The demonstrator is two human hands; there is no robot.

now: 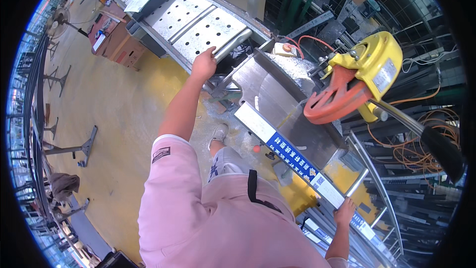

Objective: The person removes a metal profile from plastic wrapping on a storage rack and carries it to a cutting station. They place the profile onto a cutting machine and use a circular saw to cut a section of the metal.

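Note:
My left hand (205, 64) is stretched forward to the near end of a bed of perforated metal plates (210, 31). Its fingertips rest by the end of a metal roller (233, 44), and nothing shows in it. Low on the right, my right hand (343, 211) grips a long metal profile (297, 161) wrapped in white and blue film. The far end of this profile lies along the near edge of a grey saw table (285, 99). Above the table is a cut-off saw with a yellow housing (379, 62), an orange-red blade guard (334, 99) and a black handle (441, 151).
A ladder-like roller stand (379, 183) runs along the right, beside more wrapped profiles (317, 231). Orange hose (431, 134) lies coiled behind it. A switch box with a red button (287, 49) sits behind the table. Cardboard boxes (129, 47) and metal trestles (74, 149) stand left.

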